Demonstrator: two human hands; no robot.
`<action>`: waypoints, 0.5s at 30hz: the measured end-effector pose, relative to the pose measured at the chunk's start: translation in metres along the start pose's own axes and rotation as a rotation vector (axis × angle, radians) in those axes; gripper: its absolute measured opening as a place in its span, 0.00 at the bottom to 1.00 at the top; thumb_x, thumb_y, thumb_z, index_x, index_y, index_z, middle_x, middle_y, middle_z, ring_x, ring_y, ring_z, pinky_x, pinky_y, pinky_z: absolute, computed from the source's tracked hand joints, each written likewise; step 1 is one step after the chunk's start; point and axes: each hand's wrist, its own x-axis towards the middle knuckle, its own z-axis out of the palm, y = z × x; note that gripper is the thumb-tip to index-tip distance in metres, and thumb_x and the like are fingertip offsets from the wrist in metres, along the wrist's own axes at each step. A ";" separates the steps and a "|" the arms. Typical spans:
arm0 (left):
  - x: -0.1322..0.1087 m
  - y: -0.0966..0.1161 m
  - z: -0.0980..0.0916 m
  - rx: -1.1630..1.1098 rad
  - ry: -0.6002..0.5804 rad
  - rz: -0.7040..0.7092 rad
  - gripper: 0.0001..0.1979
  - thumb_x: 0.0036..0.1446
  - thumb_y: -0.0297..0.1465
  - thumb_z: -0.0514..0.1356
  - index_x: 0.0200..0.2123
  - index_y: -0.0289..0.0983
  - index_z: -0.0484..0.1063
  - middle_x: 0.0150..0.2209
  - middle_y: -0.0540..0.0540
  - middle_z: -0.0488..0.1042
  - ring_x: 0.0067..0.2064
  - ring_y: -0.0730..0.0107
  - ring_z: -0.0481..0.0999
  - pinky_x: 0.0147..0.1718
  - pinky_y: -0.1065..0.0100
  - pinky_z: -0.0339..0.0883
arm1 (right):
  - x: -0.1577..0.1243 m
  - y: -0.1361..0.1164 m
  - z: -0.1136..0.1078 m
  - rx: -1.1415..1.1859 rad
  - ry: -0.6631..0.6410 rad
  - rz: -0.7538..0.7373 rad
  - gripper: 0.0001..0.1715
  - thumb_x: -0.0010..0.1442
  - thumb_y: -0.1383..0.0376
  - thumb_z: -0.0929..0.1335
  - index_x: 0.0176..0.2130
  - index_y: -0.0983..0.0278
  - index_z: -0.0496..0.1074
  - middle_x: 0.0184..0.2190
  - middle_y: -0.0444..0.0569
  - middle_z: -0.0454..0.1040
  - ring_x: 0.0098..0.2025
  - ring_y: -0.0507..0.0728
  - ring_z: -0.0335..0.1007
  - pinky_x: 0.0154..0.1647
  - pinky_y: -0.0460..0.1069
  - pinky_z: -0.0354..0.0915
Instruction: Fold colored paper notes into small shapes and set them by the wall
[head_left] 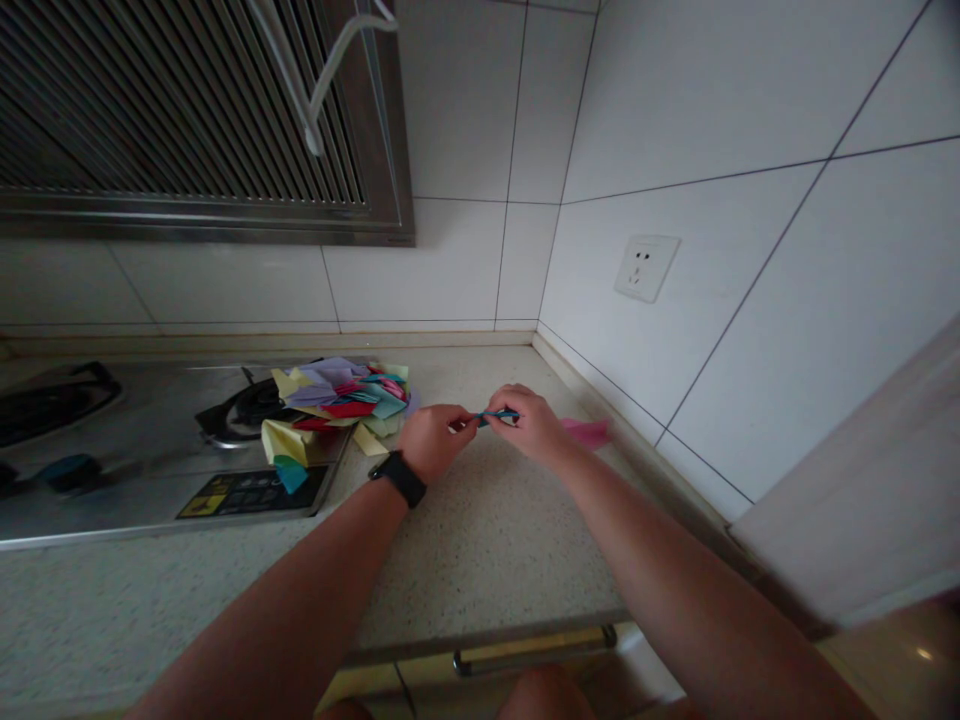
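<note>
Both my hands meet over the speckled countertop (480, 540). My left hand (433, 438), with a black watch on its wrist, is closed in a pinch on one end of a small folded blue paper piece (496, 414). My right hand (531, 422) pinches the other end of the same piece. A pink paper piece (589, 432) lies on the counter just right of my right hand. A pile of coloured papers (339, 402), yellow, purple, red and teal, sits to the left of my left hand, partly on the stove.
A steel gas stove (150, 470) with burners fills the left of the counter, under a range hood (187, 120). White tiled walls meet in the corner behind, with a socket (646, 266) on the right wall. A drawer handle (532, 648) shows below the counter edge.
</note>
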 end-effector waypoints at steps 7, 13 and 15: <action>-0.002 0.008 -0.004 -0.040 0.092 0.043 0.13 0.58 0.37 0.58 0.28 0.35 0.76 0.30 0.46 0.75 0.30 0.72 0.69 0.30 0.71 0.58 | 0.002 -0.008 0.002 -0.008 0.060 -0.035 0.05 0.58 0.68 0.68 0.29 0.63 0.69 0.29 0.47 0.69 0.36 0.54 0.63 0.40 0.50 0.59; -0.002 0.010 -0.006 -0.073 0.132 0.024 0.13 0.58 0.38 0.59 0.28 0.35 0.75 0.28 0.45 0.73 0.29 0.72 0.68 0.29 0.71 0.58 | 0.002 -0.014 0.004 -0.027 0.115 -0.050 0.05 0.59 0.67 0.67 0.30 0.63 0.70 0.30 0.48 0.69 0.36 0.54 0.63 0.40 0.50 0.60; -0.001 0.007 -0.004 -0.110 0.132 0.024 0.12 0.58 0.38 0.59 0.30 0.35 0.75 0.30 0.46 0.73 0.30 0.72 0.68 0.30 0.71 0.59 | 0.002 -0.014 0.005 -0.006 0.137 -0.028 0.05 0.59 0.66 0.67 0.30 0.63 0.70 0.30 0.48 0.68 0.36 0.54 0.64 0.39 0.50 0.60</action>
